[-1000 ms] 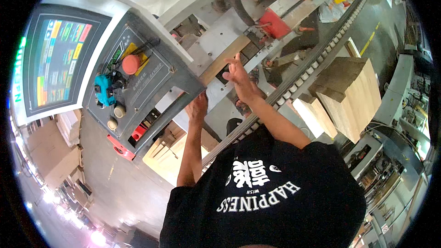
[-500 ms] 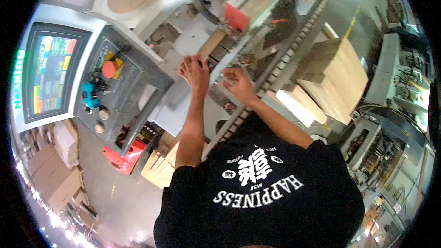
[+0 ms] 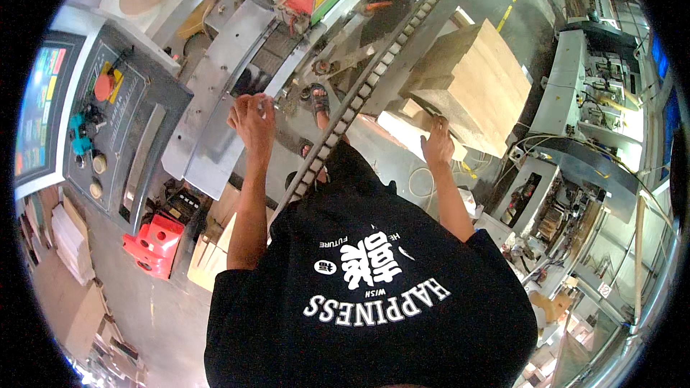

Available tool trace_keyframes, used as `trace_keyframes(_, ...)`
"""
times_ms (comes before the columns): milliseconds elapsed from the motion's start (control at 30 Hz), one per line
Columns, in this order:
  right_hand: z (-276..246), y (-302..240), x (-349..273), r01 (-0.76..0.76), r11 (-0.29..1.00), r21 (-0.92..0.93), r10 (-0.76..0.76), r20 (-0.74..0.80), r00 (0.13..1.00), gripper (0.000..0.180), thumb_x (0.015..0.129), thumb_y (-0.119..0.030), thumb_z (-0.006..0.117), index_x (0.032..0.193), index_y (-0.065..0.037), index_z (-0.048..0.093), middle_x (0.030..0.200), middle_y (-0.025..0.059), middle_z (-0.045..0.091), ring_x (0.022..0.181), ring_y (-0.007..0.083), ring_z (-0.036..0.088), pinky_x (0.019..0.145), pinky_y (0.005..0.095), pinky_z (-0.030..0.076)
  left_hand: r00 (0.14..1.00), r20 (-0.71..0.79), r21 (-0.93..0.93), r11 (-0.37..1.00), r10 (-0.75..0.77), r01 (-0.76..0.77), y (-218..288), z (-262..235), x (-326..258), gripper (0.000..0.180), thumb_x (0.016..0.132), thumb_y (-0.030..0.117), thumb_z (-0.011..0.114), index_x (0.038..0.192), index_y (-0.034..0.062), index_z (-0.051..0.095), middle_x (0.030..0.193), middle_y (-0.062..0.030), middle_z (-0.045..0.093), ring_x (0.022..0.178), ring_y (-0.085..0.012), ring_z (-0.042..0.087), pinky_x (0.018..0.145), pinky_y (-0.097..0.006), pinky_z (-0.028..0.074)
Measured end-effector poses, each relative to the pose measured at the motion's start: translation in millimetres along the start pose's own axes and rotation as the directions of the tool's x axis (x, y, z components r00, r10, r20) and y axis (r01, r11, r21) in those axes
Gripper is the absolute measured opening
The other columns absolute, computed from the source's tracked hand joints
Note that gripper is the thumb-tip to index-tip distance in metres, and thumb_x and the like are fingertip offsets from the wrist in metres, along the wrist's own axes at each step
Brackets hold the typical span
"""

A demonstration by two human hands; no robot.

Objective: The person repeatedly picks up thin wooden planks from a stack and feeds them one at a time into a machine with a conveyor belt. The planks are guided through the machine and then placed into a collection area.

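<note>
My left hand [image 3: 251, 118] rests on a curved, shiny metal plate [image 3: 215, 93] of the machine, with its fingers curled over the plate's edge. My right hand [image 3: 437, 145] reaches out to the right and lies on the top wooden board [image 3: 410, 123] of a low stack, fingers closed over its edge. A taller stack of pale wooden boards [image 3: 471, 82] stands just behind it. A chain conveyor rail [image 3: 359, 100] runs diagonally between my two arms. My sandalled foot [image 3: 319, 100] shows beside the rail.
A grey control panel [image 3: 118, 126] with a red round button and several knobs sits at the left, next to a coloured screen [image 3: 36, 122]. A red plastic part [image 3: 152, 244] lies on the floor below. Machines with cables [image 3: 575, 115] line the right side.
My right hand has left the machine's rail and swung right onto the board stack. My left hand has moved to the metal plate. The view has turned to the right.
</note>
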State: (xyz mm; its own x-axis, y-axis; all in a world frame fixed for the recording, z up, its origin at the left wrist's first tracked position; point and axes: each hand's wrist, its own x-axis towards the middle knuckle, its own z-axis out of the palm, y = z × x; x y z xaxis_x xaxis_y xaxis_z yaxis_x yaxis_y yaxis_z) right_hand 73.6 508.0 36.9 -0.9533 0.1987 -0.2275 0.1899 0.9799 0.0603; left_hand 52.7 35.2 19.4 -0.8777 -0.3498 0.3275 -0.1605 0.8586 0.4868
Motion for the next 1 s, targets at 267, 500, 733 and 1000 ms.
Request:
trace_keyframes(267,-25.8,11.5,5.1,-0.001,0.998,-0.066,0.002,0.028,1.0,0.056,0.092,-0.026,0.079,0.144,-0.019,0.06,0.132,0.0112,0.069,0.11,0.0371,0.073,0.09,0.0507,0.061,0.999,0.028,-0.207,0.978,0.019,-0.013,37.9,-27.0,-55.5,0.03,0.089,0.023,0.083,0.116,0.0155,0.074,0.126,-0.0089,0.063,0.122,-0.031,0.056,0.105,-0.051,0.039)
trace_keyframes(500,-98.4,-94.4,-31.5,0.344,0.938,0.04,-0.341,-0.062,0.938,0.051,0.086,-0.021,0.081,0.135,-0.019,0.068,0.126,0.0129,0.07,0.108,0.0384,0.072,0.091,0.0514,0.059,0.794,0.178,-0.276,0.804,0.581,-0.527,125.5,-51.3,-55.1,0.059,0.087,0.034,0.078,0.141,0.0126,0.067,0.157,-0.0073,0.052,0.151,-0.0285,0.041,0.126,-0.053,0.03)
trace_keyframes(733,-105.4,-244.0,-24.7,0.768,0.621,0.155,-0.75,-0.169,0.64,0.055,0.082,-0.015,0.081,0.135,-0.014,0.066,0.126,0.0129,0.066,0.119,0.0364,0.064,0.098,0.0476,0.055,0.873,0.391,-0.181,0.954,0.292,-0.238,44.8,-42.8,-43.0,0.068,0.095,0.031,0.073,0.156,0.0109,0.051,0.148,-0.0128,0.059,0.142,-0.0359,0.05,0.12,-0.051,0.037)
trace_keyframes(1000,-62.6,-342.4,-3.2,0.173,0.406,0.897,-0.643,0.145,0.752,0.071,0.091,-0.021,0.087,0.15,-0.005,0.051,0.146,0.0173,0.053,0.131,0.0291,0.058,0.105,0.0399,0.053,0.999,-0.038,0.087,0.996,-0.022,0.025,-93.4,-58.6,-42.4,0.054,0.091,0.026,0.08,0.14,0.0114,0.063,0.133,-0.0112,0.063,0.125,-0.0345,0.057,0.11,-0.053,0.041)
